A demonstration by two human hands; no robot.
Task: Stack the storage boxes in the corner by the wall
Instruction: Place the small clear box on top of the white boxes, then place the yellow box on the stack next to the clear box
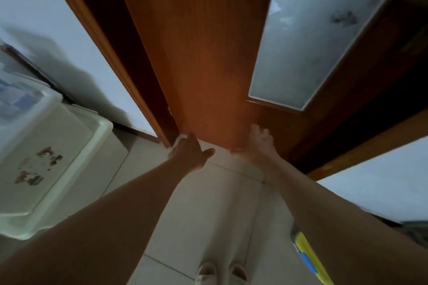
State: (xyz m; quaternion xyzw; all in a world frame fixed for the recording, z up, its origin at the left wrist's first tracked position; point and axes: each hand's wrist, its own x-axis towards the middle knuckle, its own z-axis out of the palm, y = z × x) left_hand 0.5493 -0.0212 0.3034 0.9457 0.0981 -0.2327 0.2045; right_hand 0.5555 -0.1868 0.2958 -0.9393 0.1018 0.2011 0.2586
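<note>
Pale storage boxes stacked at left on the tiled floor, close to the white wall (lid stained brown). Well apart from them, both arms stretched toward the wooden door: left hand with fingers spread and released, grasping nothing. Right hand blurred, fingers apparently loose near the door's lower edge.

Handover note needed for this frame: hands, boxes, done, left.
Left hand: open, empty, stretched toward the bottom of the wooden door.
Right hand: open, blurred, empty, at the door's lower edge.
Storage boxes: whitish lidded ones on the floor at far left by the white wall, one partly on another, out of both hands.
Done: some boxes sit by the wall.
Left: cannot tell how many remain; none in hand.
</note>
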